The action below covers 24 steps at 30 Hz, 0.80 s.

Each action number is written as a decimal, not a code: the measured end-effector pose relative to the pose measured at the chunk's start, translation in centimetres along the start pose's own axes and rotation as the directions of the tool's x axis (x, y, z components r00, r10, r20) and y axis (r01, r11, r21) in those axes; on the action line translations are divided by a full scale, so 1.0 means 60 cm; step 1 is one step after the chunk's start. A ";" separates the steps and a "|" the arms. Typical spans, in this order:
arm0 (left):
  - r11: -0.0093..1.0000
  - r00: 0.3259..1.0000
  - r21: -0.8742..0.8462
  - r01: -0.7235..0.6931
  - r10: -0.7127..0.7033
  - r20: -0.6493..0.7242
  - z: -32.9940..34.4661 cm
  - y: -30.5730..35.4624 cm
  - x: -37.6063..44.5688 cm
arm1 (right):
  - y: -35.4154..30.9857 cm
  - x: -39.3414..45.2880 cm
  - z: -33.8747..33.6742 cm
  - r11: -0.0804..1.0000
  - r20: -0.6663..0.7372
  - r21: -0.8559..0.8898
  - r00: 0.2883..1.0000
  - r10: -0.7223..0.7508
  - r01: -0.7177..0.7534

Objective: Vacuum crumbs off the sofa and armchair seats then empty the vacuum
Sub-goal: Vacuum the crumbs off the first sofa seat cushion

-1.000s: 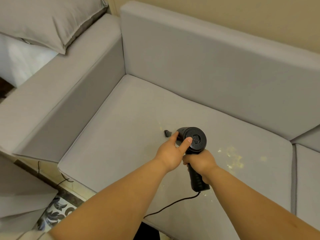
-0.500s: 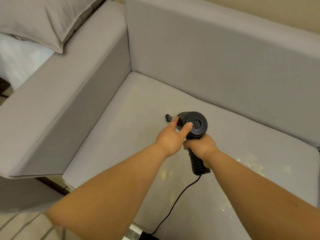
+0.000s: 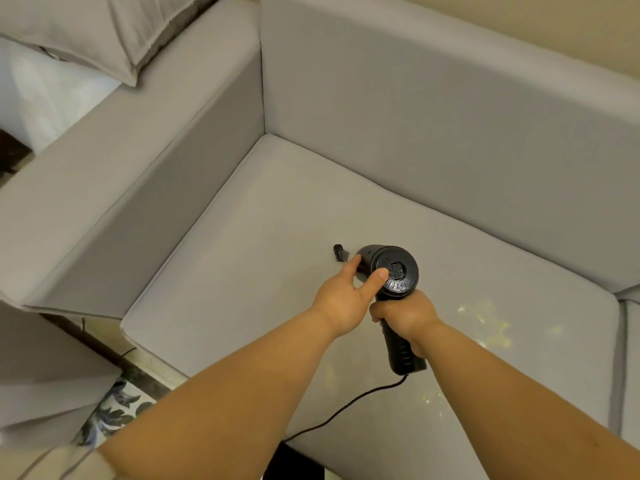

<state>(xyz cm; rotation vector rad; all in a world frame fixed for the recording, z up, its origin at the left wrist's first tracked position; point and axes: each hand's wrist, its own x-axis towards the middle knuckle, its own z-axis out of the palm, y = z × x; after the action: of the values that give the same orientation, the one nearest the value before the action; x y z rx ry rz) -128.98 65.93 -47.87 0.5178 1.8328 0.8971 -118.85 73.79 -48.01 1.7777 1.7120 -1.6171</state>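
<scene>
1. Grey fabric fills almost everything below me: the sofa seat cushion (image 3: 263,271) runs from the armrest (image 3: 114,188) on my left to the backrest (image 3: 433,133) ahead, with a pillow (image 3: 86,26) lying on the armrest's far end.
2. My right hand (image 3: 403,315) wraps its fingers round the handle of the black handheld vacuum (image 3: 391,271); my left hand (image 3: 341,297) cups the body from the side, thumb pressed on the round rear grille, fingers reaching forward along the barrel.
3. Its nozzle (image 3: 337,252) points toward the back-left corner and sits at or just above the fabric; I cannot tell whether it touches.
4. The crumbs (image 3: 485,323) lie well to the right of the nozzle, behind where it aims, with a fainter scatter by my right forearm. If I keep heading for the corner, I judge this patch gets missed.
5. My forearms hang low over the near scatter; a dragging arm could grind flakes into the weave or sweep them off the front edge.
6. The cord (image 3: 346,412) trails from the handle base across the cushion and over its edge. A long reach may pull it taut, jerk the nozzle, or drag it through crumbs.
7. My thumb on the grille may partly block airflow, if that is the exhaust, and weaken suction.
</scene>
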 end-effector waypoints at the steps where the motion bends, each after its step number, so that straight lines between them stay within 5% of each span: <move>1: 1.000 1.000 -0.006 0.004 -0.004 -0.003 0.007 -0.004 -0.005 | 0.008 -0.003 -0.001 1.000 0.005 0.002 1.000 0.003 -0.003; 12: 1.000 1.000 -0.023 0.011 -0.011 -0.004 0.091 -0.031 -0.096 | 0.102 -0.079 -0.038 1.000 0.042 -0.009 0.999 0.011 -0.010; 24: 1.000 0.996 -0.012 -0.012 0.011 -0.086 0.028 -0.009 -0.054 | 0.035 -0.039 -0.016 0.993 0.002 -0.031 0.994 -0.113 0.113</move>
<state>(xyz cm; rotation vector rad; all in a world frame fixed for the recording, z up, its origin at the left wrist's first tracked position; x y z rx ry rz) -126.07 63.93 -46.76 0.4888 1.9021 0.9512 -116.02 72.43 -46.93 1.6947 1.8584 -1.6247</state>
